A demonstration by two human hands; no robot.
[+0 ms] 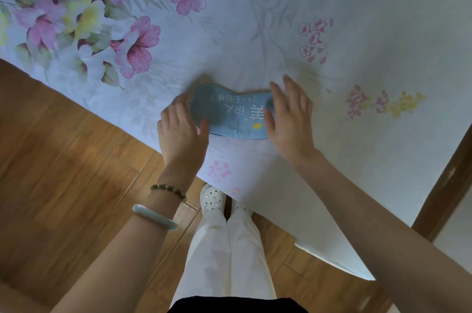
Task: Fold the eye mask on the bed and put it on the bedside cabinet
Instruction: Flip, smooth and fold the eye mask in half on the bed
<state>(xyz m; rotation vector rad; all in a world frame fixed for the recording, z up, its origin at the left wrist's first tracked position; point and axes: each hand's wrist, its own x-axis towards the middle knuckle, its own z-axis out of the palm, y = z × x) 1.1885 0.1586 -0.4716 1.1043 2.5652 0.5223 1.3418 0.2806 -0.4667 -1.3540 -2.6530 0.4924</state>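
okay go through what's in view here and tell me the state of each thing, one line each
Eye mask: unfolded, flat on the bed, printed side up.
Left hand: open, at the mask's left end.
Right hand: open, fingers spread over the mask's right end.
Floral bedsheet: spread fairly smooth, draped over the bed's edge.
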